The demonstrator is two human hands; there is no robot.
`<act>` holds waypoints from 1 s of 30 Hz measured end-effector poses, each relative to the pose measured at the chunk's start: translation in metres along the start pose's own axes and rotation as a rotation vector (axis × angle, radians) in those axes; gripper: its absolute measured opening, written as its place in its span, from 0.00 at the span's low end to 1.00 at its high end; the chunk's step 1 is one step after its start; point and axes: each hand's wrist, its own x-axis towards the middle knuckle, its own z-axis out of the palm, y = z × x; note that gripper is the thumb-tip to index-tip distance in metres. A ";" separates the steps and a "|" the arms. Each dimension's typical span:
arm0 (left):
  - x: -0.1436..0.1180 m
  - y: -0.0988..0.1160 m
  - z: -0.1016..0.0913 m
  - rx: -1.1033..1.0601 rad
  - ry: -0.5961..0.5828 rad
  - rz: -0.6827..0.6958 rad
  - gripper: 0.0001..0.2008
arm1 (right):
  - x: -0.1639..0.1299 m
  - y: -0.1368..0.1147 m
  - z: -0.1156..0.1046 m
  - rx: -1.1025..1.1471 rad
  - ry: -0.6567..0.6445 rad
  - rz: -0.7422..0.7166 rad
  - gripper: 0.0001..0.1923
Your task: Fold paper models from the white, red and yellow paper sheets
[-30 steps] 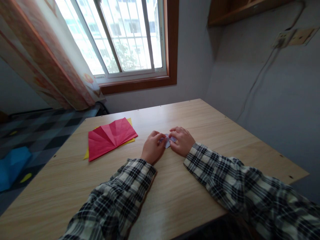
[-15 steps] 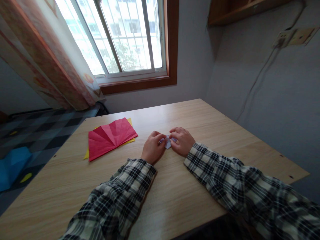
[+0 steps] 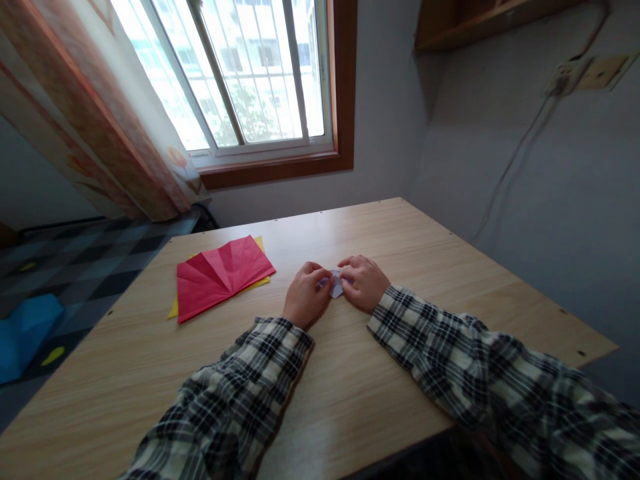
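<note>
A small pale lilac folded paper piece (image 3: pixel 336 285) lies on the wooden table (image 3: pixel 350 400) between my two hands. My left hand (image 3: pixel 305 295) pinches its left side with curled fingers. Pressing on its right side from above is my right hand (image 3: pixel 364 283). Most of the paper is hidden under my fingers. Both arms wear plaid sleeves.
A creased red paper sheet (image 3: pixel 220 275) lies on a yellow sheet (image 3: pixel 173 308) at the table's left. Behind the table are a window (image 3: pixel 240 73) and a curtain (image 3: pixel 95 120). A blue object (image 3: pixel 23 333) sits on the checked floor to the left. A wall stands close on the right.
My fingers have shifted slightly on the small paper, and less of it shows now. My arms and the red sheet have stayed where they were.
</note>
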 end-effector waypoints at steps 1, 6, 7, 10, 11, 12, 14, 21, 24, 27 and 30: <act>0.000 0.000 0.000 0.004 -0.003 0.004 0.07 | 0.000 0.000 0.000 -0.004 -0.004 0.002 0.08; 0.000 0.000 0.000 0.023 0.003 0.015 0.08 | 0.001 -0.003 -0.002 0.021 0.037 0.025 0.11; 0.000 0.001 -0.001 0.023 0.005 0.015 0.08 | 0.001 -0.003 -0.003 0.036 0.049 0.031 0.12; 0.000 0.001 -0.001 0.020 0.007 0.006 0.07 | 0.002 -0.003 -0.004 0.085 0.090 0.058 0.16; 0.000 0.002 -0.002 0.018 0.010 0.001 0.08 | 0.002 -0.003 -0.004 0.098 0.107 0.070 0.16; 0.000 0.002 -0.002 0.016 0.012 -0.004 0.08 | 0.002 -0.002 -0.004 0.106 0.125 0.081 0.17; 0.000 0.003 -0.003 0.008 0.019 -0.013 0.09 | 0.002 -0.002 -0.004 0.106 0.153 0.103 0.16; 0.003 0.001 -0.004 -0.034 0.064 -0.032 0.12 | 0.003 -0.001 -0.004 0.076 0.156 0.127 0.13; 0.003 0.000 -0.004 -0.029 0.060 -0.043 0.12 | 0.003 -0.001 -0.006 0.080 0.137 0.111 0.12; 0.003 0.000 -0.004 -0.022 0.057 -0.050 0.11 | 0.003 -0.003 -0.007 0.068 0.148 0.108 0.11; 0.003 0.000 -0.004 -0.032 0.065 -0.058 0.11 | 0.004 -0.005 -0.008 0.048 0.148 0.112 0.09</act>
